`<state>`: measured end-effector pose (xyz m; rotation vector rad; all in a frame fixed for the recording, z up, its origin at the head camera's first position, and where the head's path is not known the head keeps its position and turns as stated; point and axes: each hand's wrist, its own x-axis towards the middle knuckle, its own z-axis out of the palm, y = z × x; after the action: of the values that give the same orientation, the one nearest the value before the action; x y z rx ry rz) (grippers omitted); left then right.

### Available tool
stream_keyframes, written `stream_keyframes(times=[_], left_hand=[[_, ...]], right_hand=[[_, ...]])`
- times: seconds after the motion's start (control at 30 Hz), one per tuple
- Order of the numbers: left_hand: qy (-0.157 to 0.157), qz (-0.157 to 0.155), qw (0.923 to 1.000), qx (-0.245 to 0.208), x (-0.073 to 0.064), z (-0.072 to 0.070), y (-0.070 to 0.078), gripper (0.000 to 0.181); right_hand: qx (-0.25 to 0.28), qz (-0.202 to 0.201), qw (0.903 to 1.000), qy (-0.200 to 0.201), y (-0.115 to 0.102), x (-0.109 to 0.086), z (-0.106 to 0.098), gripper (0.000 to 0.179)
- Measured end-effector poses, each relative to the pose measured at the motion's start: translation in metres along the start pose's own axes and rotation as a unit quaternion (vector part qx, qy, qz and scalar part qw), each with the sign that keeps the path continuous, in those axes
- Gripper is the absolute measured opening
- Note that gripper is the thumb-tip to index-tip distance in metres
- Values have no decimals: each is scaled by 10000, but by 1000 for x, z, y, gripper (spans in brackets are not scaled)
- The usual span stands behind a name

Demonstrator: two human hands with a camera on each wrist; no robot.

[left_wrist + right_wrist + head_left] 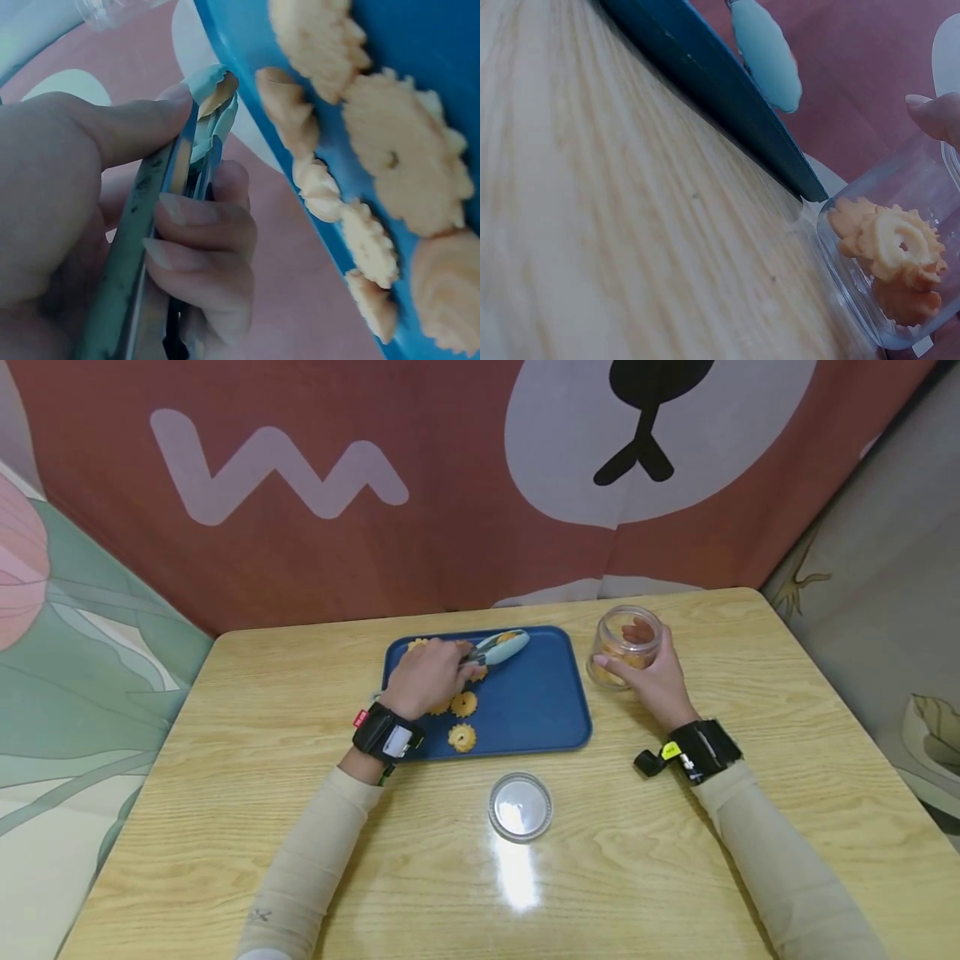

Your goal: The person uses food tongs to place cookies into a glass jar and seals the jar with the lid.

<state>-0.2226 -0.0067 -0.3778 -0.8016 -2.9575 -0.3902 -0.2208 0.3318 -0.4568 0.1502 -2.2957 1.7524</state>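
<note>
Nearest, see round lid (521, 807) on wood-grain table (225, 827). Farther, see tongs (512, 650), clamped on single cookie (218, 94), gripped in left hand (429, 681) above blue tray (536, 702) of cookies (464, 704). Just right of tray, see clear jar (610, 647) held in right hand (660, 681).

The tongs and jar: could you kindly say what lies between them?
In the head view, the tray's right end and some bare table separate the tongs from the jar.
</note>
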Motion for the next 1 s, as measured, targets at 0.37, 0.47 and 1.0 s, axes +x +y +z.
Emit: stream_keyframes(times=[0.37,0.47,1.0], left_hand=[[281,428,9985,197,13,-18,24,23],[272,495,9982,223,18,-24,31,25],[362,938,9927,663,27,-44,67,36]], right_hand=[[15,4,10000,6,2,1,-1,82],[32,2,10000,9,2,1,0,82],[-11,38,10000,-19,1,1,-1,82]])
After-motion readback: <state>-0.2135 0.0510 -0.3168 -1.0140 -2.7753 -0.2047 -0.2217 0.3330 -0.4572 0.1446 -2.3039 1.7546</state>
